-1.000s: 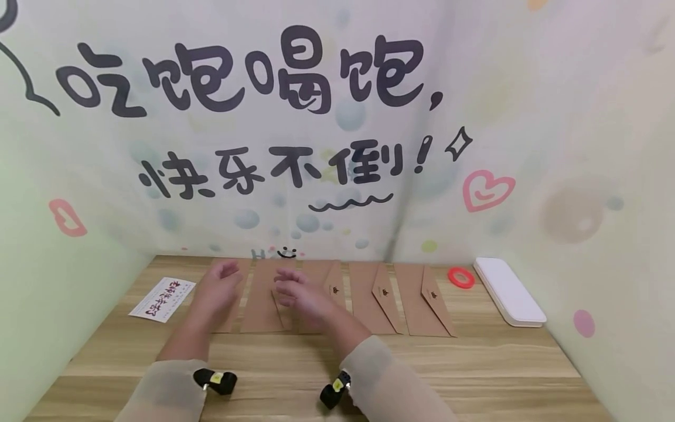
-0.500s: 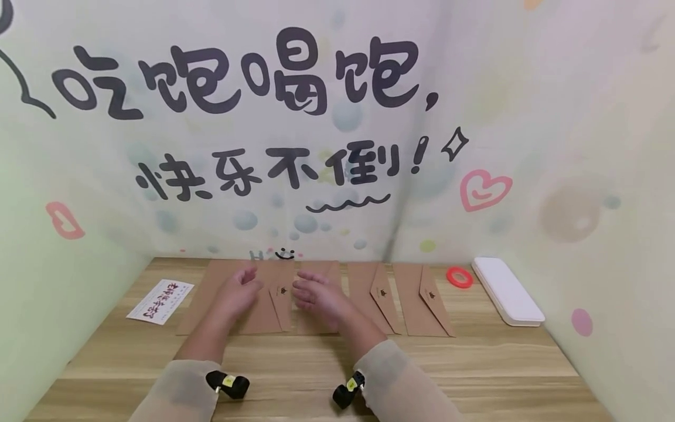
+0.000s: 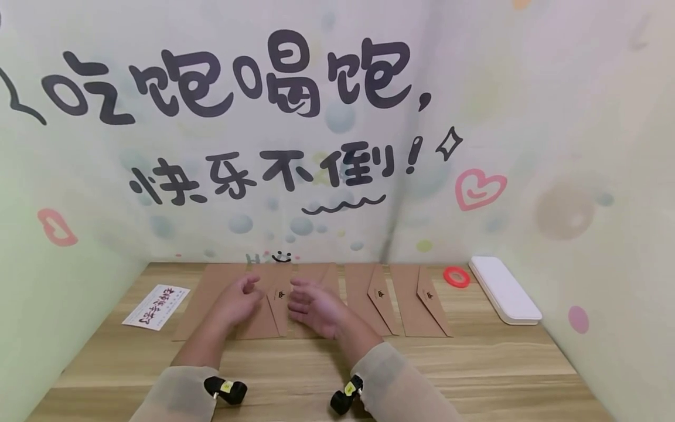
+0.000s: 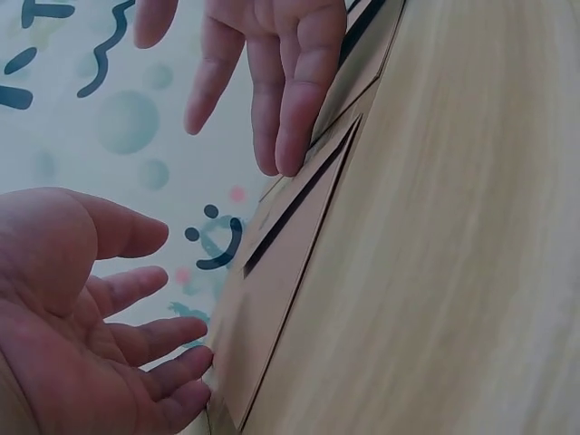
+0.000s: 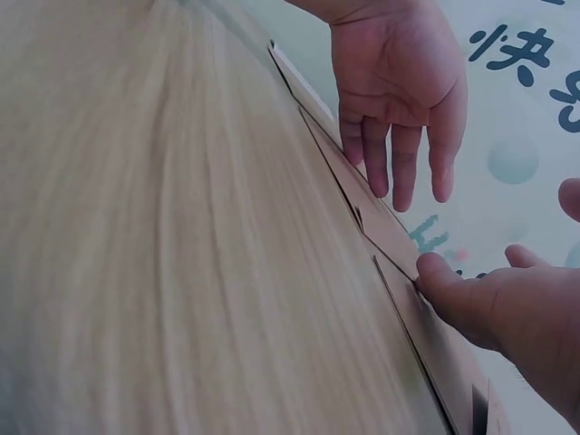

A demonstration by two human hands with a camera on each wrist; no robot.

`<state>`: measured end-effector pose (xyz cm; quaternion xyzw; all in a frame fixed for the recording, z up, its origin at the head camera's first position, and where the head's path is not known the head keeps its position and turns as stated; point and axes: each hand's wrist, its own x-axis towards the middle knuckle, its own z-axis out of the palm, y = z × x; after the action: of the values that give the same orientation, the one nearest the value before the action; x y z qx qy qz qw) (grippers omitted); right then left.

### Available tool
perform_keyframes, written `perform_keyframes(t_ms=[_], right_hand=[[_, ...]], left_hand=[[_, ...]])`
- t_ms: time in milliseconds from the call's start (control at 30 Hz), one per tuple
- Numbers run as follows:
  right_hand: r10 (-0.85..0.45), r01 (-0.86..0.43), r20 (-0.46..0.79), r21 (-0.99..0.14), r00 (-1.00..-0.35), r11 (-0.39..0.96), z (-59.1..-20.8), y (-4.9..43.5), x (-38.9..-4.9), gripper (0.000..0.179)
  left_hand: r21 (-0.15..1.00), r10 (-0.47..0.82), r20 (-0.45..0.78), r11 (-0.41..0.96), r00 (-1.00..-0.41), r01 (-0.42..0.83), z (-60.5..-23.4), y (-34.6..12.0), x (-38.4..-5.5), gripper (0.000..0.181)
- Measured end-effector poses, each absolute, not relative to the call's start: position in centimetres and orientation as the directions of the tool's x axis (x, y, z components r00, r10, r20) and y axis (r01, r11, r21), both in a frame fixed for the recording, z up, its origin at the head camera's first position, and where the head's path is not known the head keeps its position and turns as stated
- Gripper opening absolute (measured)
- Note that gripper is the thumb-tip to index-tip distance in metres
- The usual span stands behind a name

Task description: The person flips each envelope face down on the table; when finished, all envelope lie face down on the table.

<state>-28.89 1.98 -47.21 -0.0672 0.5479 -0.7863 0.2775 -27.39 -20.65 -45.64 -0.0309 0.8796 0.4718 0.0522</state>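
Observation:
Several brown paper envelopes lie in a row along the back of the table in the head view. My left hand (image 3: 239, 302) is over the two leftmost, the first envelope (image 3: 203, 302) and the second envelope (image 3: 276, 278). Its fingers are relaxed and hold nothing. My right hand (image 3: 319, 308) faces it, palm inward, in front of the third envelope (image 3: 321, 271), hiding much of it. In the left wrist view, the fingertips (image 4: 195, 399) of the left hand come right at an envelope's edge. The right wrist view shows the right hand (image 5: 507, 304) with loose fingers beside the row.
Two more envelopes, the fourth envelope (image 3: 361, 305) and fifth envelope (image 3: 416, 310), lie to the right. Beyond them are a red ring (image 3: 456, 277) and a white case (image 3: 505, 290). A printed card (image 3: 156, 306) lies at the left. A printed wall cloth (image 3: 263, 228) hangs behind.
Both hands have shifted right along the row, mostly in the first half second, uncovering more of the leftmost envelope. Since then they have stayed nearly still. The envelopes keep their places.

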Motion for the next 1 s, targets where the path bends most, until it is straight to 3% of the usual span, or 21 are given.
perform_keyframes(t_ms=[300, 667, 1000], right_hand=[[-0.501, 0.318, -0.182, -0.926, -0.846, -0.202, -47.5, 1.7, -28.8, 0.059], [-0.445, 0.293, -0.155, -0.919, -0.882, -0.262, -47.2, 2.1, -29.1, 0.057], [-0.520, 0.243, -0.117, -0.953, -0.846, -0.181, -46.5, 1.6, -28.6, 0.059]], left_hand=[[0.819, -0.002, -0.118, 0.565, -0.993, -0.099, -46.2, -20.9, -27.5, 0.056], [0.823, 0.014, -0.139, 0.558, -0.990, -0.108, -45.7, -20.7, -27.5, 0.060], [0.846, 0.121, -0.122, 0.532, -0.985, -0.039, -45.3, -19.7, -27.4, 0.072]])
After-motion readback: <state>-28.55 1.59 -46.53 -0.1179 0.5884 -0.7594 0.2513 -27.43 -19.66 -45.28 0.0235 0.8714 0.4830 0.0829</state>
